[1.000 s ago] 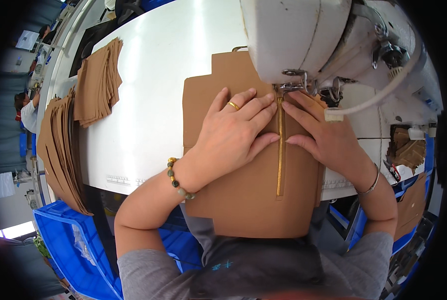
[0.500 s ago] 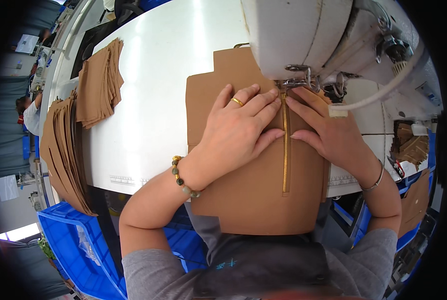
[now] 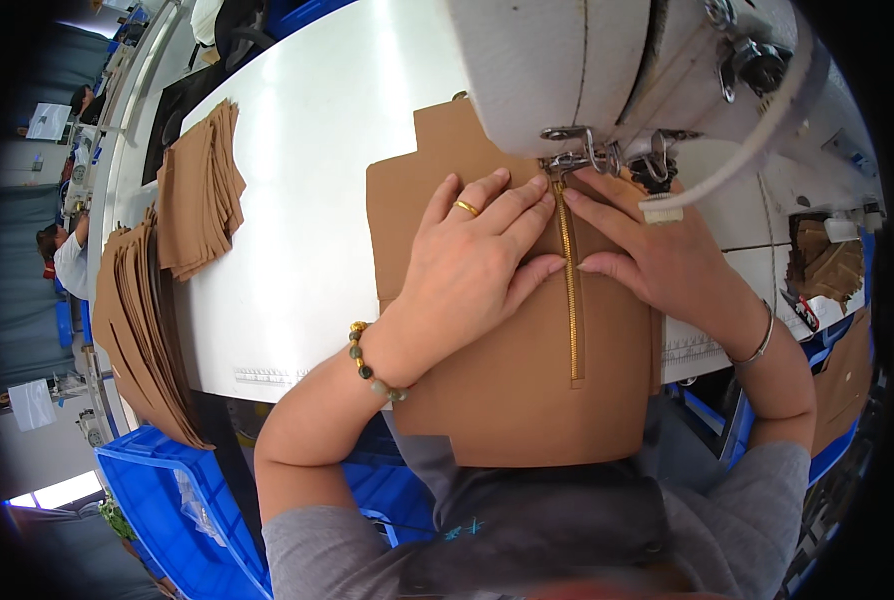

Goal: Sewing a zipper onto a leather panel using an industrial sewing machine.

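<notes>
The left hand [image 3: 472, 265] lies flat, fingers spread, on a brown leather panel [image 3: 512, 390] at the centre of the white table [image 3: 307, 200]. The right hand [image 3: 657, 255], at 3 o'clock from it, also presses flat. Between both hands runs a gold zipper [image 3: 570, 290], going under the sewing machine [image 3: 607, 70] at 12 o'clock. Stacks of brown pieces [image 3: 197, 200] lie at 9 o'clock.

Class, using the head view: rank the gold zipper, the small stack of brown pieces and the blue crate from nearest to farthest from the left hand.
1. Gold zipper, at the left hand's fingertips.
2. Small stack of brown pieces, on the table, left.
3. Blue crate, below the table's edge.
</notes>
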Demonstrator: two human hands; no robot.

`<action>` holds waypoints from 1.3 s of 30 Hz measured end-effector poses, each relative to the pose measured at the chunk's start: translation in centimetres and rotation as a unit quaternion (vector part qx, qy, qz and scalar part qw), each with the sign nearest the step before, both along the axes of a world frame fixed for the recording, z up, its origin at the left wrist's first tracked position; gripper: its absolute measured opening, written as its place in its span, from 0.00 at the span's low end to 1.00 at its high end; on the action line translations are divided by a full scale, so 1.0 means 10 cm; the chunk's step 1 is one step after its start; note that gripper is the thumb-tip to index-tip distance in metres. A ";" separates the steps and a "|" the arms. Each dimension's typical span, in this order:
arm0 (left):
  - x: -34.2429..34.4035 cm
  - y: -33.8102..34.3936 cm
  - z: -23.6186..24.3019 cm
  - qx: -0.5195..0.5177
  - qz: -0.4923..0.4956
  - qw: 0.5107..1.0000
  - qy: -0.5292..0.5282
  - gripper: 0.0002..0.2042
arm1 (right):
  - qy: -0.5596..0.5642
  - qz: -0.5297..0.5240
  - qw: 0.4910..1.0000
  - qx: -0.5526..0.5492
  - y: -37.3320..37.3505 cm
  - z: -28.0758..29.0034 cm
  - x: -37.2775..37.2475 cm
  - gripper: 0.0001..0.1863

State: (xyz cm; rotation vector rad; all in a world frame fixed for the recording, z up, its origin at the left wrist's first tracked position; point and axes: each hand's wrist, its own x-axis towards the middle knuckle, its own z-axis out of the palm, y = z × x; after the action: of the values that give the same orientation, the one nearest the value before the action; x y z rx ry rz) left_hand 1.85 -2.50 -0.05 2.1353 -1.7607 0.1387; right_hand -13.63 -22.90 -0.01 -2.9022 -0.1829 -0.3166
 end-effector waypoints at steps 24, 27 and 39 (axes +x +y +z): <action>0.01 -0.03 0.04 0.020 0.012 1.000 -0.003 0.27 | -0.097 -0.044 0.994 -0.005 -0.18 0.06 0.06 0.18; 0.02 0.00 0.04 0.022 0.014 1.000 -0.005 0.27 | -0.151 -0.144 0.974 0.093 -0.31 0.30 0.10 0.11; -0.03 0.01 0.04 0.032 0.016 0.999 -0.004 0.28 | -0.209 -0.188 0.930 0.235 -0.30 0.29 0.14 0.10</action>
State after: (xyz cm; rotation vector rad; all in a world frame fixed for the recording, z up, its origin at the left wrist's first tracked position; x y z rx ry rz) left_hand 1.52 -2.43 0.36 2.2107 -1.7588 0.1004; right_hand -12.23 -25.86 2.86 -2.3408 0.3469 -0.9062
